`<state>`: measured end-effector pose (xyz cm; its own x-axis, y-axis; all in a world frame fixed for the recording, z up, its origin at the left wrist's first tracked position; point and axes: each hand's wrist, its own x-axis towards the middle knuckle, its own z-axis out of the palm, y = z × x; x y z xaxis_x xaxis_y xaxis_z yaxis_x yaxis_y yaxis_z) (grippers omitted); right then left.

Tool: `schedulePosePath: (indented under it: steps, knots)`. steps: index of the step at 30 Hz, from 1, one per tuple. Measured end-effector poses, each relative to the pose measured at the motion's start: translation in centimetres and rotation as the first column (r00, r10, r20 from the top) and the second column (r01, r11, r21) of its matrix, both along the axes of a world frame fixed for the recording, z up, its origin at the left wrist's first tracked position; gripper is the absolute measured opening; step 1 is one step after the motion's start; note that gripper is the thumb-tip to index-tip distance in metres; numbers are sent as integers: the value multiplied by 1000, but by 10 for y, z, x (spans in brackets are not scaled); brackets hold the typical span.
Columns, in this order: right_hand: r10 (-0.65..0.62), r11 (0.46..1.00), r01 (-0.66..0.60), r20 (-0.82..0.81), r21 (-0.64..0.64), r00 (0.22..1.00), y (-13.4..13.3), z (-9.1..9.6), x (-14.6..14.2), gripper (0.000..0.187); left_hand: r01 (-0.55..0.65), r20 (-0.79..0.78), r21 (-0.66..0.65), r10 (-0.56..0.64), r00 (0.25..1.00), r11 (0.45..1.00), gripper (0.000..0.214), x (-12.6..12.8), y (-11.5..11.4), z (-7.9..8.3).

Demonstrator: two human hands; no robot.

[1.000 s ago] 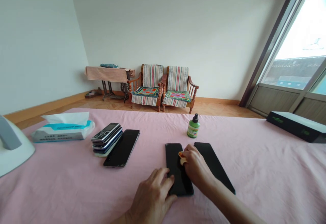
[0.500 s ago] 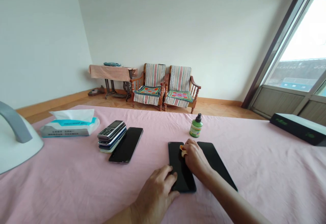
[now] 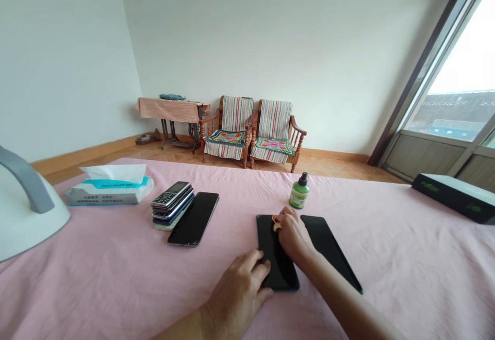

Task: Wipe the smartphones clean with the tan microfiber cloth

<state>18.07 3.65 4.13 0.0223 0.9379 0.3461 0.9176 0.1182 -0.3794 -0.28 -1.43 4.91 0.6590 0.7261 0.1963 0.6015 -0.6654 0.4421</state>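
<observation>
A black phone (image 3: pixel 275 257) lies flat on the pink cloth in front of me. My left hand (image 3: pixel 237 293) rests on its near left corner, fingers curled against the edge, pinning it down. Near the phone's far end, my right hand (image 3: pixel 291 232) is closed on a small orange cloth (image 3: pixel 275 223), which it presses onto the screen. A second black phone (image 3: pixel 332 252) lies just right of the first, partly under my right forearm. A small green bottle (image 3: pixel 299 194) with a black cap stands just beyond both.
To the left are a stack of keypad phones (image 3: pixel 172 207), another black phone (image 3: pixel 194 219) and a tissue pack (image 3: pixel 110 186). A white object with a grey handle (image 3: pixel 23 211) sits at the far left. A dark box (image 3: pixel 452 196) lies at the right edge.
My right hand with the orange cloth has slid farther up the phone's screen, away from me. The left hand stays on the near corner. My view has shifted slightly.
</observation>
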Motion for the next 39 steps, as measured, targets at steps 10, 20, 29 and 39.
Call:
schedulePosePath:
  steps: [10,20,29,39]
  knots:
    - [113,993,-112,-73,22,991,18,-3,-4,30,21,17,28,-21,1000,999,45,-1,2,-7]
    - [179,984,-177,-102,32,978,32,-7,-13,30,26,15,31,-27,1000,999,46,0,2,-8]
    - [251,968,-249,-95,29,963,25,-5,-12,29,29,-15,13,-29,999,999,47,0,1,-3]
    - [323,946,-319,-104,49,941,5,-7,-18,31,5,46,-23,-4,999,1000,49,0,1,-9]
